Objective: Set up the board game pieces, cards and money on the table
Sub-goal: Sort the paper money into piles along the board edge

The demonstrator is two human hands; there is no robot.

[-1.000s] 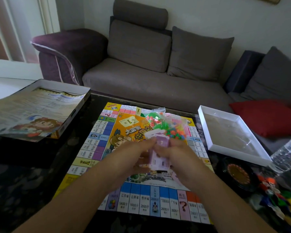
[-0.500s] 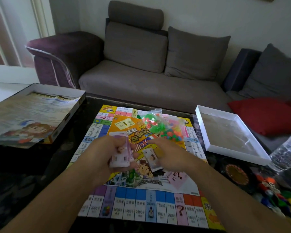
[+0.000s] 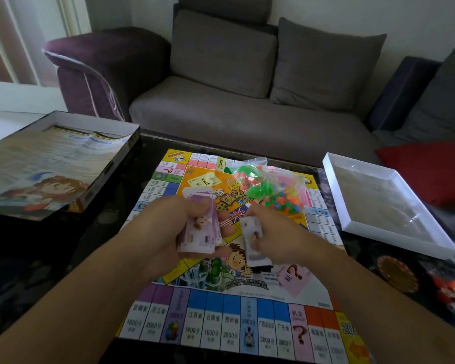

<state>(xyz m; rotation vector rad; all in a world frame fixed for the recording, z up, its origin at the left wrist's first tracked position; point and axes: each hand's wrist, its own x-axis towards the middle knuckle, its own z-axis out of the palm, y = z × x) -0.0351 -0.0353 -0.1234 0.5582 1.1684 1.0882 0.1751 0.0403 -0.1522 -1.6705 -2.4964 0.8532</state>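
A colourful game board lies flat on the dark glass table. Above its middle, my left hand grips a stack of pale purple play money, thumb on top. My right hand pinches a single bill just to the right of the stack. A clear bag of small coloured plastic pieces rests on the far part of the board. A pink question-mark card lies on the board under my right wrist.
The box lid with a printed sheet sits at the left. A white box tray lies at the right, with a dark round object and coloured figures near it. A grey sofa stands behind the table.
My hands held the money together a second ago; they have since parted, the left keeping the stack and the right drawing one bill off to the right.
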